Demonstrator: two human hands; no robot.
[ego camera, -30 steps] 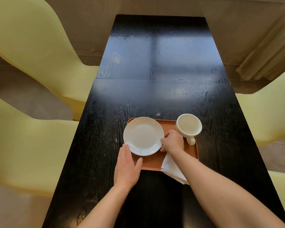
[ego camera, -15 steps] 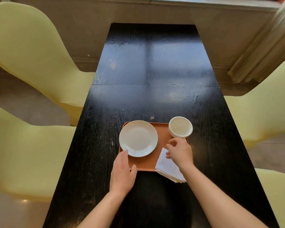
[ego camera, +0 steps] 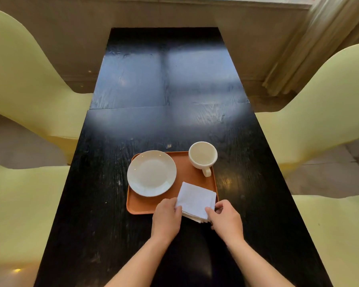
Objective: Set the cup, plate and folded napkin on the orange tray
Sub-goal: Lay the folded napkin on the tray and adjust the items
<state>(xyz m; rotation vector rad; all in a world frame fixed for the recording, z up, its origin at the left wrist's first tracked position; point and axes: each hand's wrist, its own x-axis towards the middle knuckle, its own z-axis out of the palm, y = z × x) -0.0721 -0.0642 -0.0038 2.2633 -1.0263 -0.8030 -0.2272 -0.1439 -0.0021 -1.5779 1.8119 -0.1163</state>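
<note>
Black table (ego camera: 153, 125) carries the orange tray (ego camera: 187, 175).

Both bare forearms enter from the bottom edge and angle inward toward each other. Left hand (ego camera: 166, 218) is palm down, back of hand toward the camera, fingers curled, fingertips (ego camera: 175, 204) touching the left edge of the folded napkin (ego camera: 195, 200). Right hand (ego camera: 226, 218) is also palm down and slightly cupped, thumb extended left onto the napkin's near right corner, index finger arched above that edge, remaining fingers tucked under. Whether either hand actually pinches the napkin can't be told. The two hands are level with each other, apart, wrists straight, no sleeves visible.
</note>
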